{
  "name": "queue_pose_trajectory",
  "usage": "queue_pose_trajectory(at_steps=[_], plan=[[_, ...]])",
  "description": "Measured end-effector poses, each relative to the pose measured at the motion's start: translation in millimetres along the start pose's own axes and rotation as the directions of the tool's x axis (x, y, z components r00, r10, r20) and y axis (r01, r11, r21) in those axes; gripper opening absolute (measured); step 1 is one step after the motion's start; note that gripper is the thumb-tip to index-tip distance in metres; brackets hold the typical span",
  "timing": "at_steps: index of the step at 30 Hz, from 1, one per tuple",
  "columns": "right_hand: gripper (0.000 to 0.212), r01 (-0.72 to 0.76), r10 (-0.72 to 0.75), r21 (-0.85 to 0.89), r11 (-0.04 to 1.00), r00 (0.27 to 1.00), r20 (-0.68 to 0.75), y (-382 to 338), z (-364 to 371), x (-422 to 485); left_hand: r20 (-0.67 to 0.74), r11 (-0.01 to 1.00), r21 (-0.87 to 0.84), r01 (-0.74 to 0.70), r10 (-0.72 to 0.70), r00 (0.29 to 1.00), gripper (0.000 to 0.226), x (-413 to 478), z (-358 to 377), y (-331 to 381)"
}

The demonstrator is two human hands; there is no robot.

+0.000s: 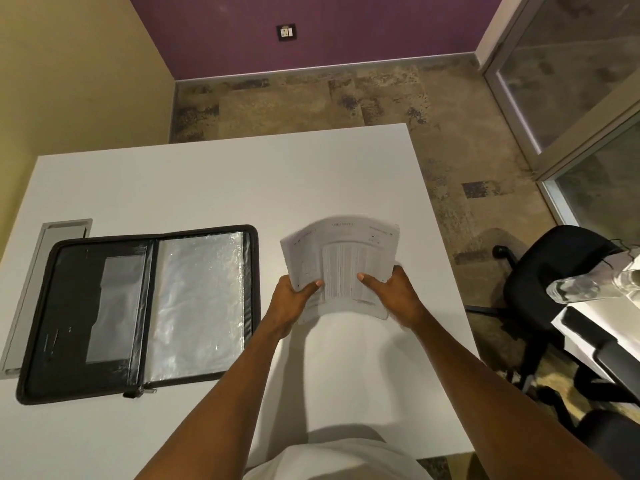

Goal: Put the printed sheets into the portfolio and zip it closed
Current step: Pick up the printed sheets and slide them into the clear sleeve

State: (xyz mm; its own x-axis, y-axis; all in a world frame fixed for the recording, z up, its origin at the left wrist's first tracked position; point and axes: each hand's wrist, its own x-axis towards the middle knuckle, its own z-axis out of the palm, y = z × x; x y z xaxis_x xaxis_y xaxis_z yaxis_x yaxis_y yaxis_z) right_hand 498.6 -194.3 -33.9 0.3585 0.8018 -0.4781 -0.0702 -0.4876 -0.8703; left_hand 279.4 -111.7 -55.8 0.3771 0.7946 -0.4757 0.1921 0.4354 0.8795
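Two hands on the printed sheets (341, 265): left hand (294, 299) and right hand (398, 296) grip the lower corners, stack above the white table (207, 181). I see the portfolio (138, 313) lying open, unzipped, to the left.

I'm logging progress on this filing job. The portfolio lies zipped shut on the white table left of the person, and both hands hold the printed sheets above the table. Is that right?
Not quite. The head view shows the portfolio lying open, not zipped shut, its clear sleeves exposed. The rest holds: it lies on the white table left of the person, and the left hand and right hand hold the printed sheets.
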Motion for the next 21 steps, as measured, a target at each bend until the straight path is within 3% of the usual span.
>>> queue_pose_trajectory(at_steps=[4,8,15,21], plan=[[0.048,-0.021,0.04,-0.085,0.996,0.974,0.224,-11,-4,2,0.069,0.996,-0.066,0.065,-0.06,0.996,0.034,-8,-24,4],[0.054,-0.038,0.061,-0.078,0.996,0.943,0.326,-21,11,1,0.145,0.951,-0.283,0.125,-0.087,0.986,0.04,-21,-58,6],[0.043,-0.107,0.107,-0.016,0.994,0.948,0.3,-31,73,-2,0.053,0.912,-0.39,0.13,-0.119,0.992,0.039,-38,-119,3],[0.037,-0.087,0.106,-0.075,0.993,0.947,0.304,-41,134,4,0.022,0.899,-0.417,0.131,-0.134,0.991,0.04,-42,-180,-1]])
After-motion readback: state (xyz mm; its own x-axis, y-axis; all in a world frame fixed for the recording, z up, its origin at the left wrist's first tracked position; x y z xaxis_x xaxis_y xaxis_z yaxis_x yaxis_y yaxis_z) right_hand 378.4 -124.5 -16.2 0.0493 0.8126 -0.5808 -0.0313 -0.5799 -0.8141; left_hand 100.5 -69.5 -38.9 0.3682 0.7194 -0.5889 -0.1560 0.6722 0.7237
